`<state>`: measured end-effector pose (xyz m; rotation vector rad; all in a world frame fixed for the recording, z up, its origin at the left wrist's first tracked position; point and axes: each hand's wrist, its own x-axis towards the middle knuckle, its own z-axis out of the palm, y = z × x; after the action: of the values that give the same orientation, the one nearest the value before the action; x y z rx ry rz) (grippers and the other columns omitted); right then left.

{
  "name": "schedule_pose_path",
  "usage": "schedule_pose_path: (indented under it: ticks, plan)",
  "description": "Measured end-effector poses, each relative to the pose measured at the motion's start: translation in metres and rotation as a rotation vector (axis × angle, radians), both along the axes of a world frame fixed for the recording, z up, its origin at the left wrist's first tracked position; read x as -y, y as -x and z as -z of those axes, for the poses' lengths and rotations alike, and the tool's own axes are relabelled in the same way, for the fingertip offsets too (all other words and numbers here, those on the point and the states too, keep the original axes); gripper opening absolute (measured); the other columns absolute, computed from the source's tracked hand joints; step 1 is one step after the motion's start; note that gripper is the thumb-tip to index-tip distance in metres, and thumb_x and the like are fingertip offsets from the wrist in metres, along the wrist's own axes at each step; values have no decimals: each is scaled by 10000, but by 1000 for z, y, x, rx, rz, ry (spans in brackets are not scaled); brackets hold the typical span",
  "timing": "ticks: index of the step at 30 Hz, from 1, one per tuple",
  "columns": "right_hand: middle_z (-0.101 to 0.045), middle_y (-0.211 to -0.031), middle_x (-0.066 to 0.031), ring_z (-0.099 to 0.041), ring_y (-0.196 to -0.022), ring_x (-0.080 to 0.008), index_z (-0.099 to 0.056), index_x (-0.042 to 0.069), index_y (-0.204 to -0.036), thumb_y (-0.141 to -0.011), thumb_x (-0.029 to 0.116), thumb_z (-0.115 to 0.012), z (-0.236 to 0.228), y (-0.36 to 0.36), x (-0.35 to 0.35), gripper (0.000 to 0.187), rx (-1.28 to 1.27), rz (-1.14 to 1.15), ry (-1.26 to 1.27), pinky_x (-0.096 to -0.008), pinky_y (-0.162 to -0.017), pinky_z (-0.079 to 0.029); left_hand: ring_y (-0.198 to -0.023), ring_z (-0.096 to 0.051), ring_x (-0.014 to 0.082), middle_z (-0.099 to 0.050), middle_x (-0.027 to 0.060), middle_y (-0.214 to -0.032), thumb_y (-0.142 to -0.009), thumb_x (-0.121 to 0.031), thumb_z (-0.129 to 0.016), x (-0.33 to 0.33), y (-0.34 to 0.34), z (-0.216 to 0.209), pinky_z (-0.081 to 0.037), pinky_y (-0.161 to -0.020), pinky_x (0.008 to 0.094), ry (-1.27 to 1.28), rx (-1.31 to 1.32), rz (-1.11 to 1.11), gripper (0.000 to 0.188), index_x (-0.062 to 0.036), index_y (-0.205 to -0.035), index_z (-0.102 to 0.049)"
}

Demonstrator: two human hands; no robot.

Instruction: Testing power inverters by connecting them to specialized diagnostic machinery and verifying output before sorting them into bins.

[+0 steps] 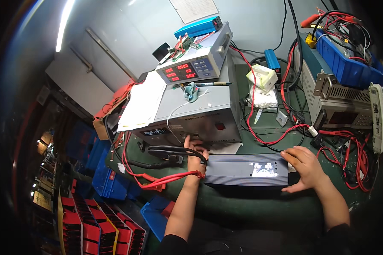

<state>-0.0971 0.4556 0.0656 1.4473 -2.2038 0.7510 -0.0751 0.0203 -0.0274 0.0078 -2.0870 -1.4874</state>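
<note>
A long grey ribbed metal box (242, 170) lies on the green table in front of me, a glare patch on its top. My right hand (304, 167) grips the box's right end, fingers at its far corner and thumb at the near one. Beyond the box's left end, my left hand (195, 151) reaches to the front panel of a large grey bench power supply (200, 123). Its fingers are closed at a small knob (195, 136) there, partly hiding it. Black cables (170, 151) and red leads (174, 175) run from the box's left end, over my left wrist.
A white meter (195, 66) with red digits stands on the power supply, carrying circuit boards and a blue box (198, 26). Papers (142, 102) lie beside it. Tangled red leads (357, 157), instruments (342, 108) and a blue bin (349, 59) crowd the right. Red-fronted bins (91, 231) stand lower left.
</note>
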Motion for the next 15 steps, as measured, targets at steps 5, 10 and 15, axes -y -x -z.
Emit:
schedule_pose_path:
  ticks: [5,10,15]
  plan:
    - [-651,-1218,-187,-658,-1069,-369,-586,2,-1373,-590,585,-893,0,0,0,1024,-1,0,1,-512,-1026,-503,-882,-619,156,-536,147,-1249,-846,82,-648,3,0,1,-513,-721,259,64,45,2,896,-68,-1601,-192]
    - [-650,-1220,-184,-658,-1066,-368,-585,8,-1377,-587,587,-892,0,-1,-1,1026,0,7,0,-508,-1023,-504,-874,-629,158,-537,153,-1260,-840,79,-649,5,0,5,-515,-705,260,-5,-17,18,911,-60,-1603,-171]
    - [-648,-1225,-180,-657,-1065,-366,-586,12,-1378,-587,587,-891,0,-1,0,1024,3,8,0,-508,-1023,-504,-869,-634,155,-536,156,-1265,-835,74,-655,5,0,5,-512,-701,254,24,-27,14,916,-81,-1608,-189]
